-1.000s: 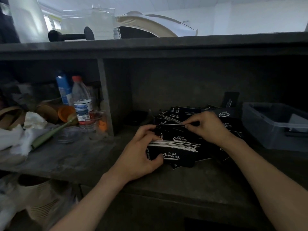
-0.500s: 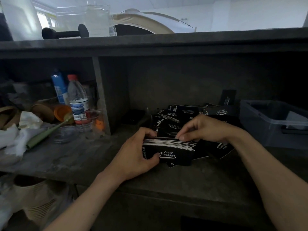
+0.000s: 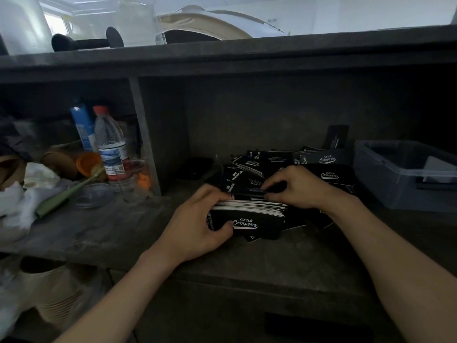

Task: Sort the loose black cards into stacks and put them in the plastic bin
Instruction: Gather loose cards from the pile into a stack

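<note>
near: my left hand (image 3: 197,226) grips the stack (image 3: 247,219), long side running left to right | behind: my right hand (image 3: 299,186) pinches a card (image 3: 257,191) off the loose cards (image 3: 272,159) | far right: bin (image 3: 385,184), nearer my right hand

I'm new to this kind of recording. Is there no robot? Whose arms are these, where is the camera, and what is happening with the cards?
There is no machine. A person works bare-handed, filmed by one wide-angle camera worn on their head and looking down, so the arms are their own. The left hand grips a squared stack of black cards at the dark shelf. The right hand pinches a single card at the loose pile behind. A grey plastic bin sits to the right, and a water bottle stands in the left compartment.
</note>
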`<state>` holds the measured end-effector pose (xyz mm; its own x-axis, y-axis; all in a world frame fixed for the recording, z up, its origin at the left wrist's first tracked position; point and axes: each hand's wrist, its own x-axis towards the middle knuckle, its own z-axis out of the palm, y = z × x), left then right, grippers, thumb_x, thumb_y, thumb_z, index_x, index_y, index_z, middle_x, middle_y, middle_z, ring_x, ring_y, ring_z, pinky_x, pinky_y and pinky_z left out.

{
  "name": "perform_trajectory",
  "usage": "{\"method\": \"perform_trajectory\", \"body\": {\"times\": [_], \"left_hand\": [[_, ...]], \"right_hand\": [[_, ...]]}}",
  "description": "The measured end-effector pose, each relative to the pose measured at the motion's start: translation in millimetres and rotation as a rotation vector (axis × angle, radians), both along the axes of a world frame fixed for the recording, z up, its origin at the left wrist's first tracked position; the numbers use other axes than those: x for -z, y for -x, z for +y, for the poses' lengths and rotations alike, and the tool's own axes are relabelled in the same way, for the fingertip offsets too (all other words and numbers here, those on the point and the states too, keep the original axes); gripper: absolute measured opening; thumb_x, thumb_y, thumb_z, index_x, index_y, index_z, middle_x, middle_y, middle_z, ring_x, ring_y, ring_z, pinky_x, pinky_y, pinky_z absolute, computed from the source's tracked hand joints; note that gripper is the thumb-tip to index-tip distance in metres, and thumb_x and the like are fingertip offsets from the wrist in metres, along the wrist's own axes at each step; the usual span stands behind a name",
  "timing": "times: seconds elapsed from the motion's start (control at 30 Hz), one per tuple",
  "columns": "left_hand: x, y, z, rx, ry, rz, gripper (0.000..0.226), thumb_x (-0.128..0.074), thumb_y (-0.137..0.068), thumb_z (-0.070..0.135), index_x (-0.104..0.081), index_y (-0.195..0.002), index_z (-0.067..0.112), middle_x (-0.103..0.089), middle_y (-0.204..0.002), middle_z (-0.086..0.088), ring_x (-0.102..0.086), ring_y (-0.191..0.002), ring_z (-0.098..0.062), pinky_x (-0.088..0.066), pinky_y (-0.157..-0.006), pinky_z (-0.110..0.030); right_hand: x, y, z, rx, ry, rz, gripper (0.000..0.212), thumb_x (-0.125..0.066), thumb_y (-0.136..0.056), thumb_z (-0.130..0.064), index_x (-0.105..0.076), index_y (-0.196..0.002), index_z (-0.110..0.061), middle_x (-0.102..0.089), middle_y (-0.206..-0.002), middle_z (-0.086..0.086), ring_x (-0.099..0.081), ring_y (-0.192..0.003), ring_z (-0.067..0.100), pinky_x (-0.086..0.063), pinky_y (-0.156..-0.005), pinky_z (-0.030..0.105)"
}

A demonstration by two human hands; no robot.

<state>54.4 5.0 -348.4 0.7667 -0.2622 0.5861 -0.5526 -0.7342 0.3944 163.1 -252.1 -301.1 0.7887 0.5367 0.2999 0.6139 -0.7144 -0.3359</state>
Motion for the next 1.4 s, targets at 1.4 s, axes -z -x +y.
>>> {"method": "perform_trajectory", "body": {"times": [1.4], "left_hand": [[-2.4,1.4,-0.7,0.046,0.036,0.061,0.073,-0.078,-0.077,0.033,-0.040,-0.140,0.039,-0.052,-0.137,0.024,-0.052,-0.126,0.005,-0.046,-0.108,-0.029]], "right_hand": [[-23.9,29.4,-4.0,-0.141,-0.283,0.683,0.017,-0.072,-0.084,-0.019,-0.075,-0.100,-0.014,-0.076,-0.097,0.004,-0.068,-0.088,0.009,-0.052,-0.078,0.021]]}}
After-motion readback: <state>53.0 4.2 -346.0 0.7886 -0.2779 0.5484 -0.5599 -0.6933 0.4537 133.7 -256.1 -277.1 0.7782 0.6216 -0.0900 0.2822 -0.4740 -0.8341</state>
